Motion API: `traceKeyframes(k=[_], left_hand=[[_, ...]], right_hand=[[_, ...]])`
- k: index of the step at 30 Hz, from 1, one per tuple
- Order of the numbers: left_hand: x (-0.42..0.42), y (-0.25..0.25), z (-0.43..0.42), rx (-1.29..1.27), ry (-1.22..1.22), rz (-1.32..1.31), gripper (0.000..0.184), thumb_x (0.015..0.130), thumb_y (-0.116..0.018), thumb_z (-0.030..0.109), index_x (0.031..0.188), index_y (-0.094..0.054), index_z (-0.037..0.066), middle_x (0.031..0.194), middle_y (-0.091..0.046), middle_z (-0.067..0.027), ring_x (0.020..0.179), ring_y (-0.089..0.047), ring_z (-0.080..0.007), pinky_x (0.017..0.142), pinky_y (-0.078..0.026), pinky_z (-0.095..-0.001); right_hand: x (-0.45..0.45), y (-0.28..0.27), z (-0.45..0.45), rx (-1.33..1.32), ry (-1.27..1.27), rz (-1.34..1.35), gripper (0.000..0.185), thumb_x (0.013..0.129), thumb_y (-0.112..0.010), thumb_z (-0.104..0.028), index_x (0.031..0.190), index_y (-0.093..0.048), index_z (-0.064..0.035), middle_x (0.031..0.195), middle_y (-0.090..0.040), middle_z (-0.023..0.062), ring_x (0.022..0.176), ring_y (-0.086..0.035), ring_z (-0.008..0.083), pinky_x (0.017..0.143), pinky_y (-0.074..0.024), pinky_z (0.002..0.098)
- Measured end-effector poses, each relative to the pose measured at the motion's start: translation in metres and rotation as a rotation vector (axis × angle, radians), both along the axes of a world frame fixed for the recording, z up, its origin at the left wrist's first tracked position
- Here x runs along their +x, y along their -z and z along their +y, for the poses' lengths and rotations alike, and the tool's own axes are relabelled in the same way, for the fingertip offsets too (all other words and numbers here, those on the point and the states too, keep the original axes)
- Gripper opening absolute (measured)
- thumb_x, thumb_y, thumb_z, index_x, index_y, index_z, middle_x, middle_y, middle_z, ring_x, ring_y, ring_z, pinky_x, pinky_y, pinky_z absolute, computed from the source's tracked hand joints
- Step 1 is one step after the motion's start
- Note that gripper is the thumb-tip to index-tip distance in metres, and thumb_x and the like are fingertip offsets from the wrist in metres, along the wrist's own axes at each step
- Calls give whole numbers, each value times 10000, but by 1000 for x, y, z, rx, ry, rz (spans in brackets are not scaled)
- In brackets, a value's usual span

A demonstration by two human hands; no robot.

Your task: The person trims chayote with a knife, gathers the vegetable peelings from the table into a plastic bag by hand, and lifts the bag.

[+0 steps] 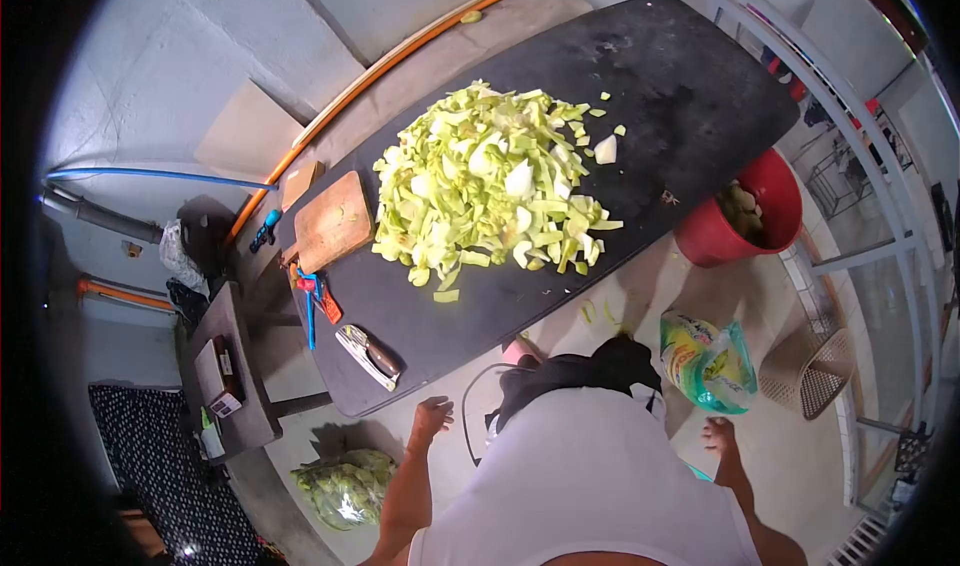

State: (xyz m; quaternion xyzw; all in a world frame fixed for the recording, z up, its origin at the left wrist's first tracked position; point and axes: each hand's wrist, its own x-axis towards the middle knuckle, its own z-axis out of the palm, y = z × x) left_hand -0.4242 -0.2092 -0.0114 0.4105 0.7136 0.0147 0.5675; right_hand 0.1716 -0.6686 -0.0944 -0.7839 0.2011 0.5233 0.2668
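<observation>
My left hand (432, 419) hangs beside the near edge of the dark table (690, 76), loosely curled with nothing visible in it. Closest to it on the tabletop lies a cleaver-like knife (370, 356) with a brown handle. My right hand (718, 434) is low on the right, its fingers slightly bent and apart, just below a green and yellow plastic bag (708, 361) on the floor. A large heap of chopped pale green vegetable pieces (480, 176) covers the middle of the table. Left of the heap is a wooden cutting board (335, 222).
Red and blue handled tools (318, 296) lie at the table's left edge. A red bucket (715, 231) with pale pieces inside stands by the right side. On the floor are a beige perforated basket (808, 374) and a clear bag of greens (347, 486). A metal railing (880, 156) runs along the right.
</observation>
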Motion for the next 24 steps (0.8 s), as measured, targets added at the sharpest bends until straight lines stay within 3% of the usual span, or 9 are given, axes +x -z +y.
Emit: traceKeyframes(k=[2, 4, 5, 7, 8, 10, 16, 21, 24], left_hand=[[2, 10, 22, -39, 186, 46, 422, 892, -736, 245, 1216, -671, -19, 894, -734, -129, 675, -711, -177, 497, -565, -315], [5, 17, 45, -36, 286, -57, 372, 900, -730, 239, 1174, -696, -10, 881, -739, -116, 644, -704, -156, 487, -558, -300], [21, 11, 56, 32, 327, -39, 348, 911, -714, 215, 1170, -694, -17, 884, -739, -111, 650, -706, -156, 490, -553, -295], [82, -22, 82, 175, 330, -51, 269, 926, -682, 176, 1098, -691, -31, 821, -709, -72, 632, -666, -134, 496, -515, -281], [119, -34, 95, 253, 349, -81, 257, 924, -677, 165, 1089, -688, -32, 805, -700, -73, 648, -662, -133, 521, -514, -293], [186, -35, 113, 370, 480, -178, 250, 922, -676, 151, 1098, -682, -27, 800, -693, -80, 686, -663, -140, 579, -520, -314], [491, -94, 55, 401, 1236, -441, 376, 932, -716, 118, 1284, -634, 15, 952, -687, -57, 894, -641, -102, 823, -528, -279], [605, 135, -36, -379, 924, -708, 443, 892, -760, 189, 1292, -616, 65, 883, -715, -45, 748, -687, -152, 572, -551, -308], [646, 278, -118, -118, 1131, -487, 394, 856, -796, 274, 1179, -673, 85, 879, -722, -52, 725, -673, -174, 584, -527, -338]], right_hand=[[-27, -26, 22, 15, -174, 11, 420, 926, -699, -384, 1250, -595, -137, 1002, -680, 70, 851, -660, 254, 737, -520, 553], [-6, 94, -63, 29, -578, -433, 444, 923, -714, -384, 1260, -599, -119, 937, -686, 64, 846, -674, 247, 705, -533, 489], [0, 86, -54, 29, -430, -619, 427, 910, -727, -336, 1238, -609, -88, 897, -699, 68, 834, -686, 258, 710, -539, 440], [39, 83, -59, -120, -1216, -1093, 310, 896, -691, -262, 1113, -654, -43, 951, -714, 169, 914, -678, 358, 818, -525, 429], [57, 134, -88, 51, -599, -1069, 332, 901, -687, -294, 1126, -673, -50, 1037, -714, 184, 991, -668, 365, 874, -521, 427], [60, 28, -19, -238, 157, -712, 564, 842, -771, -415, 1246, -639, -44, 1206, -683, 183, 1094, -650, 331, 903, -536, 428], [59, 66, -40, -454, 462, -680, 792, 749, -842, -503, 1358, -559, -82, 1289, -637, 201, 1159, -619, 377, 850, -560, 505], [67, 58, -6, -247, 961, -468, 1038, 741, -853, -505, 1530, -337, -70, 1426, -514, 211, 1294, -498, 418, 882, -493, 680], [71, 124, -38, -101, 1031, -373, 1033, 751, -855, -483, 1510, -356, 9, 1388, -550, 194, 1222, -560, 394, 963, -495, 589]])
